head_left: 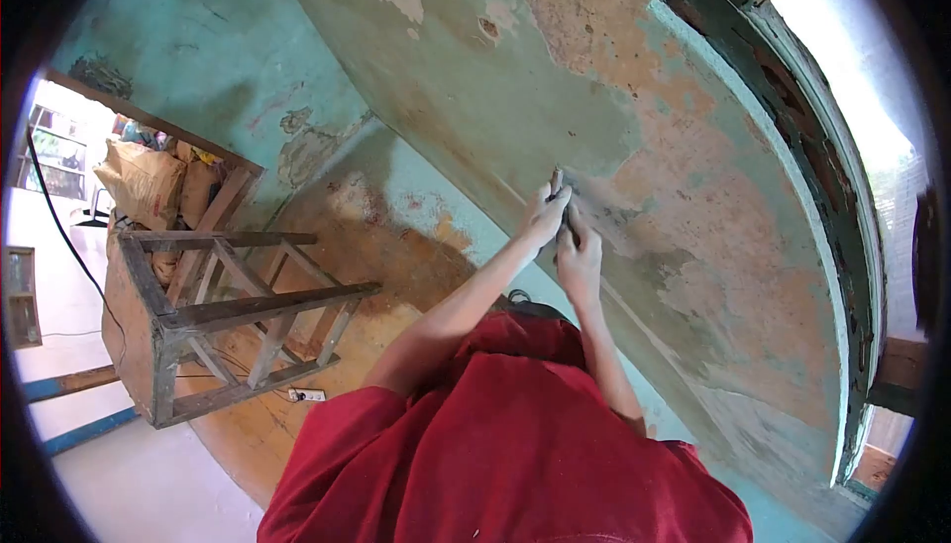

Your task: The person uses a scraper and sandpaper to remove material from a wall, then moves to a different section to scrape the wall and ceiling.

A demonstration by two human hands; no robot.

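Note:
Both of my hands are up against a wall [584, 112] whose greenish paint has come off in large patches, baring pinkish-brown plaster. My left hand [546, 216] is closed around the upper part of a dark, narrow hand tool [568, 214], close to the wall surface. Just below and to the right, my right hand [580, 261] grips the same tool lower down. Fingers cover most of it, so its exact kind, perhaps a scraper, cannot be made out. A greyish smudged area of wall lies right beside the hands.
At left a wooden stool-like frame [267, 310] lies or stands on the brown floor [396, 246]. Behind it are stuffed sacks [144, 183] by a doorway. A white power strip [307, 395] rests on the floor. An arched dark window frame [792, 117] borders the wall at right.

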